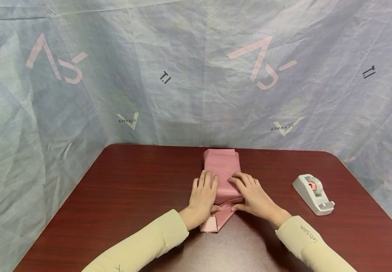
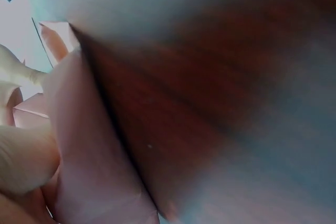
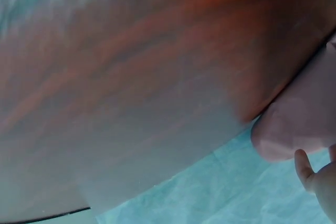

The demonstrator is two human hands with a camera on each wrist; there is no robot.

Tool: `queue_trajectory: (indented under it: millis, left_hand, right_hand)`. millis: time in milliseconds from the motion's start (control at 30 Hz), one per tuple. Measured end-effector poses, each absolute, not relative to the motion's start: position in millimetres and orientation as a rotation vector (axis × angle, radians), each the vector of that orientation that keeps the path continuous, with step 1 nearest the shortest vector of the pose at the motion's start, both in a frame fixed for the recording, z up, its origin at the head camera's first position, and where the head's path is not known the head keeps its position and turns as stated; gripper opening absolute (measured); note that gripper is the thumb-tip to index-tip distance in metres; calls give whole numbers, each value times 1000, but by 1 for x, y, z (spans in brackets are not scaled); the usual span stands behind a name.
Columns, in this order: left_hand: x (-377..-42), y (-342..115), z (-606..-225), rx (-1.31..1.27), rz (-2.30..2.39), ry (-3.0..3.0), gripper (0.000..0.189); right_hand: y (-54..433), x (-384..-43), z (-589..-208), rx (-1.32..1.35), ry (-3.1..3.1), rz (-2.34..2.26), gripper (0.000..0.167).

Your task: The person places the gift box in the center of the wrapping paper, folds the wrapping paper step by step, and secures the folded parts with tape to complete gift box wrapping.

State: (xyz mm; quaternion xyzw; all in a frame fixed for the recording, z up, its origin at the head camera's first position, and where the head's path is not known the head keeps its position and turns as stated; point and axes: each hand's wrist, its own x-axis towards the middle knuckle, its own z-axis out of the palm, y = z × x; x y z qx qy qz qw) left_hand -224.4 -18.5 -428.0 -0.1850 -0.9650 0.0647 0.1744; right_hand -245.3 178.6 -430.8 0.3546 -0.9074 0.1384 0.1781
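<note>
A long pink paper-wrapped package (image 1: 221, 162) lies lengthwise on the table, its near end folded into a slanting flap (image 1: 225, 215) with a paler inner side showing. My left hand (image 1: 202, 194) rests along its left side, fingers stretched forward on top and the thumb beside the fold. On the right, my right hand (image 1: 255, 196) touches the top with its fingertips, while its thumb lies at the flap's right edge. In the left wrist view, pink paper (image 2: 94, 150) fills the left part beside blurred fingers. The right wrist view catches the package's rounded far end (image 3: 283, 135) and some fingers.
A white tape dispenser (image 1: 313, 194) stands on the dark red wooden table (image 1: 141, 181), to the right of my right hand. Behind the table's far edge hangs a grey-blue printed sheet (image 1: 182, 94), which also runs down both sides.
</note>
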Motion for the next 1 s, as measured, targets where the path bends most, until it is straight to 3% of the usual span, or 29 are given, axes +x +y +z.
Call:
queue_trajectory:
  millis: [300,1000]
  left_hand:
    - [-224,-18,-429,-526,200,-2733,101]
    - [-224,-18,-426,-554,169,-2763,101]
  right_hand:
    - [180,-245,-437,994,-2557,405,99]
    - [184,-247,-435,984,-2605,448,98]
